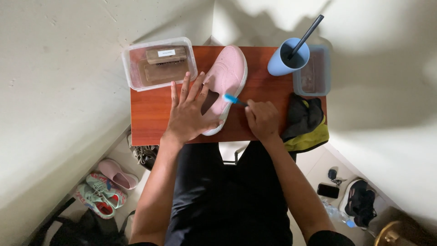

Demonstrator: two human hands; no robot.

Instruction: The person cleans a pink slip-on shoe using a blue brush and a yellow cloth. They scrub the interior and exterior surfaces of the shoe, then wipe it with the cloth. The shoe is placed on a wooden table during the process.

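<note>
A pink sneaker [228,73] with a white sole lies on a small red-brown table [150,114], toe pointing away from me. My left hand [191,111] rests flat over the shoe's heel end, fingers spread, holding it down. My right hand [261,119] is closed around a small brush with a blue head [231,98], whose tip touches the shoe's right side near the sole.
A clear plastic box [159,64] with two wooden brushes sits at the table's back left. A blue cup [287,57] with a dark stick and a second clear container [314,73] stand back right. A black and yellow cloth [304,123] lies at the right edge. Shoes lie on the floor.
</note>
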